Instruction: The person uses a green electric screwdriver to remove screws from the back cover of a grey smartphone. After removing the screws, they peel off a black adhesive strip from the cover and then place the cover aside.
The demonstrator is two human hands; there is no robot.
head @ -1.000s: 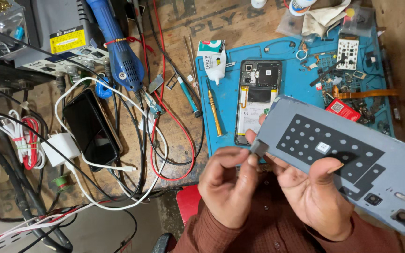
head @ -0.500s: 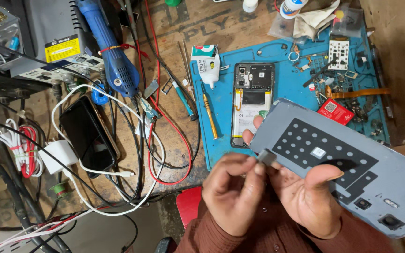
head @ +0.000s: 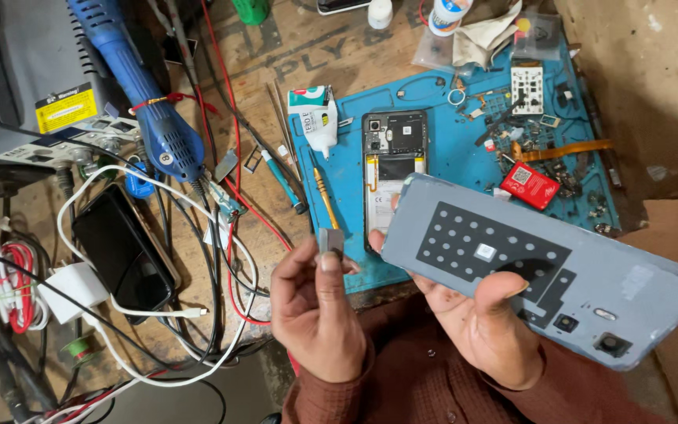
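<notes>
Head view: the right hand [head: 484, 330] grips a grey phone cover [head: 543, 267] with a black dotted patch, above the table's near edge. The left hand [head: 315, 318] pinches a small grey piece [head: 330, 239] beside it.

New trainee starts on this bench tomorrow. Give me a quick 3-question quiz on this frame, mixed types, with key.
1. True or false: the right hand holds the grey back cover with its inner side facing up.
2. What does the left hand pinch? A) small grey piece B) screwdriver C) glue bottle
3. Fill in: the opened phone lies on a ____ mat.

Key: 1 true; 2 A, the small grey piece; 3 blue.
</notes>
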